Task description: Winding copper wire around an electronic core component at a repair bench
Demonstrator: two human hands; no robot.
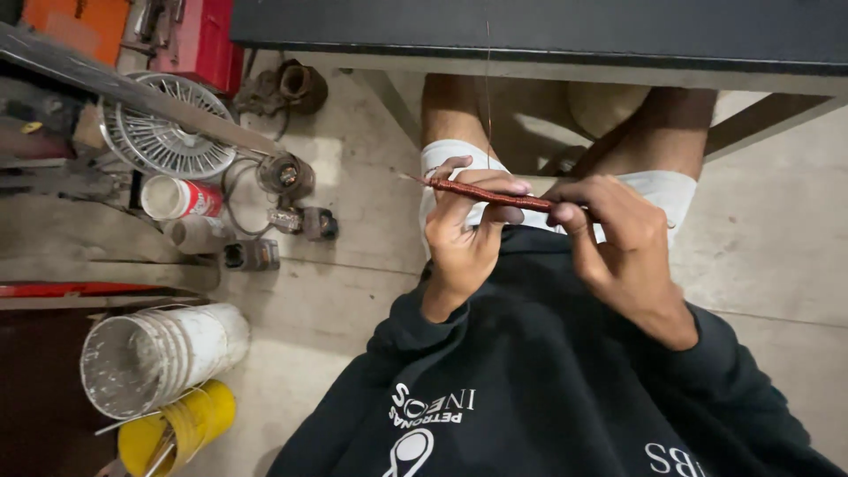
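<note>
Both hands meet in the middle of the frame around a thin rod wound with reddish copper wire. The left hand has its fingers curled over the rod's left half, thumb beneath, pinching it closed. The right hand closes on the rod's right end, fingertips bent in tight, so that end is hidden behind the fingers. The rod lies nearly level, tilted a little down to the right, with its bare pointed tip sticking out left of the left hand. A fine strand of wire runs straight up from the rod toward the dark tabletop along the top of the frame.

The rod sits above the person's knees in pale shorts (the dark sleeves fill the lower middle and right).

On the concrete floor at the left lie a round wire fan guard, a red-and-white can and some small metal motor parts. In the lower left stand a white bucket and a yellow bucket just beneath it.
</note>
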